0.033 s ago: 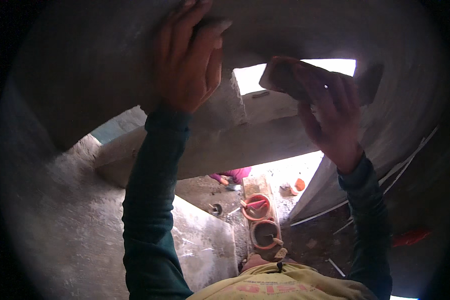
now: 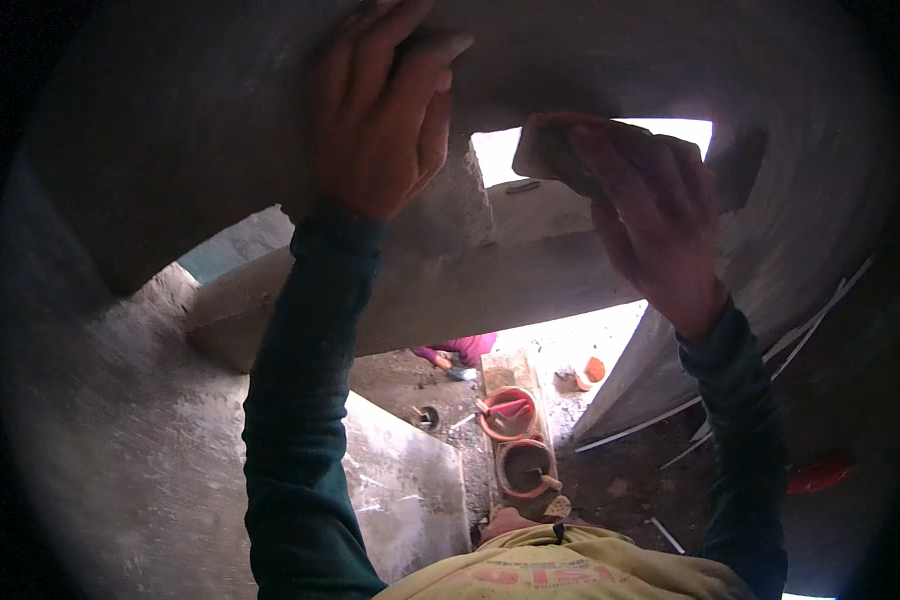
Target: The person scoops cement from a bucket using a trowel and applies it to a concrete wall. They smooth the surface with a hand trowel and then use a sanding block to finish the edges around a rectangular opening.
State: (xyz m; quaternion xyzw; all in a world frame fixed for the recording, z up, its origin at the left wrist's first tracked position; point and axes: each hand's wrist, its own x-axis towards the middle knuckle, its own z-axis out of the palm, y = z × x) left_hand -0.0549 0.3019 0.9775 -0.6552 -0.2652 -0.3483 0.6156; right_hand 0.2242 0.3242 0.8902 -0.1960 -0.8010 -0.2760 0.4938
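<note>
My left hand [image 2: 382, 120] rests against the dark grey concrete surface [image 2: 220, 110] overhead, fingers stretched out and nothing visible in them. Over to the right, my right hand [image 2: 660, 210] grips a brownish, rectangular sponge-like block [image 2: 555, 150] with a reddish edge. The fingers lie across the block, and the thumb is below it. It overlaps a bright rectangular opening [image 2: 495, 158] in the concrete; shadow hides whether it touches the surface.
A concrete beam [image 2: 420, 300] crosses below my hands. Farther down, an orange bucket with a pink-red tool [image 2: 508, 408] and a bucket of grey mix [image 2: 525, 468] stand on a plank [image 2: 510, 368]. Another person in a purple sleeve [image 2: 467, 348] works beyond them. White strips [image 2: 650, 430] lie at right.
My right hand and the block have shifted slightly left, and the block's tilt has changed a little. My left hand stays on the concrete, almost unmoved.
</note>
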